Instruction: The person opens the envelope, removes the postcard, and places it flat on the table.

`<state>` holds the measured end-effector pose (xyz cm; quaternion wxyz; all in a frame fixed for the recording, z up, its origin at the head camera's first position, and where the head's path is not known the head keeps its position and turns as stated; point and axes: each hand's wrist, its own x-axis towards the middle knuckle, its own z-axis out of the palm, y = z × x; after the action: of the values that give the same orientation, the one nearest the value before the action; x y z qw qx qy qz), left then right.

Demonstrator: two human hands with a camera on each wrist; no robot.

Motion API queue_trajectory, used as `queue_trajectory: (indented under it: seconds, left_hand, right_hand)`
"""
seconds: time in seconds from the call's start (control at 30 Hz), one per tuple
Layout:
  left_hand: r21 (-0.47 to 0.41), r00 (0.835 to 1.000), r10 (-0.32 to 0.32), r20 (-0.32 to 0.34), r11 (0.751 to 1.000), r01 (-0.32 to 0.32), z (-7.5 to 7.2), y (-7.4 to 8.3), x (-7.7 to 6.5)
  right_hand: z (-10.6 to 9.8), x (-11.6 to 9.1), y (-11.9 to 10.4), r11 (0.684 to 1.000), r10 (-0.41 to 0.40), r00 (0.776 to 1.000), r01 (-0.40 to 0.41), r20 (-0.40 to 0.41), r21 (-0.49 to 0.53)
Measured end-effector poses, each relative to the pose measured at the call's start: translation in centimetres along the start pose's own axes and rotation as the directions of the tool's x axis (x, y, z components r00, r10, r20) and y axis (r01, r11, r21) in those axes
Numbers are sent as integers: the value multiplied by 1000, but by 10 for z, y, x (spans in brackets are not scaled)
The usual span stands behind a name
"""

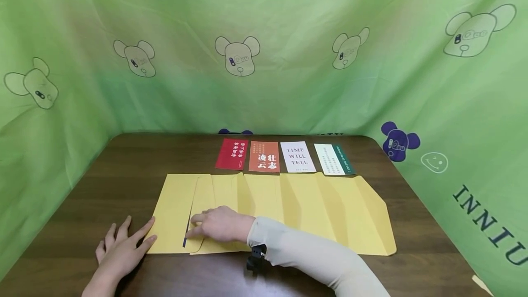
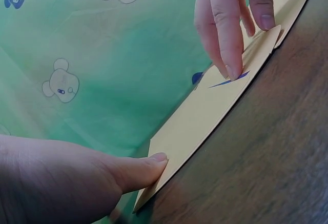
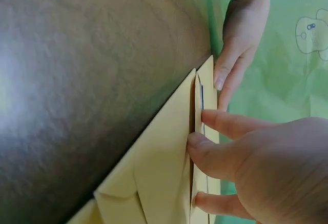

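Observation:
Several yellow envelopes [image 1: 264,205] overlap in a row, their flaps spread to the right. A thin dark blue strip, the edge of a card [image 1: 184,242], shows at the opening of the leftmost envelope [image 1: 169,214]. My right hand [image 1: 218,224] reaches over this opening; its fingertips touch the envelope beside the blue edge, and the thumb rests at the flap [image 3: 197,88]. Most of the card is hidden inside. With fingers spread, my left hand [image 1: 123,249] lies at the left side of the same envelope, its thumb [image 2: 154,162] touching the edge.
Behind the envelopes lie a red card [image 1: 231,154], an orange card [image 1: 264,156], a white card [image 1: 297,156] and a green-and-white card [image 1: 334,159]. A green printed cloth [image 1: 288,104] stands around the brown wooden table [image 1: 103,182].

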<state>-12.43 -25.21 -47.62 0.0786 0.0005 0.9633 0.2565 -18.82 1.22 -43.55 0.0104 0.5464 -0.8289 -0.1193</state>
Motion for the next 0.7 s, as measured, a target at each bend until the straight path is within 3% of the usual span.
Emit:
queue_trajectory:
  seconds: [0.7]
  left_hand:
    - [17, 1000, 7, -14, 1000, -7, 3, -1, 2]
  right_hand:
    - [5, 5, 6, 999, 28, 994, -23, 105, -45]
